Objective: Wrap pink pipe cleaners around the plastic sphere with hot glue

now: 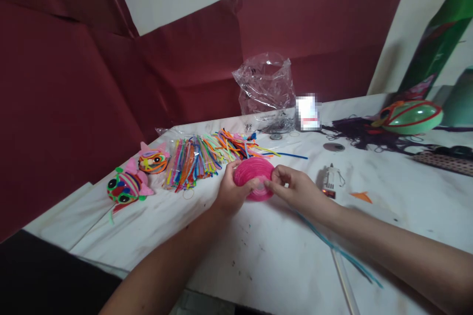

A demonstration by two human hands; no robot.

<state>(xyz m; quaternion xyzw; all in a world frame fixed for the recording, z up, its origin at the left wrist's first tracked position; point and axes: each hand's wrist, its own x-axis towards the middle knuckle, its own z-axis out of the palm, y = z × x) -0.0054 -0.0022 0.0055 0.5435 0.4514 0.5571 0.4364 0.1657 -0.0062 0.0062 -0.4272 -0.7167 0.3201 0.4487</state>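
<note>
My left hand [233, 188] is closed around the left side of a bright pink, round, ribbed disc [252, 170], its thumb lying across the front. At the disc's right edge, my right hand [291, 186] pinches the rim between thumb and fingers. Rings run around the disc, and a paler spot shows near its lower middle. Both hands hold it just above the white tabletop [221, 246]. Behind my left hand lies a bundle of many-coloured pipe cleaners [190, 162], partly in clear plastic. A white glue gun [333, 177] stands beyond my right wrist.
Two decorated fish-like crafts [127, 187] sit at the left. A crumpled clear plastic bag [266, 83] stands at the back. Blue pipe cleaners [354, 261] and a glue stick [343, 280] lie under my right forearm. A green balloon-like craft [416, 117] rests at right.
</note>
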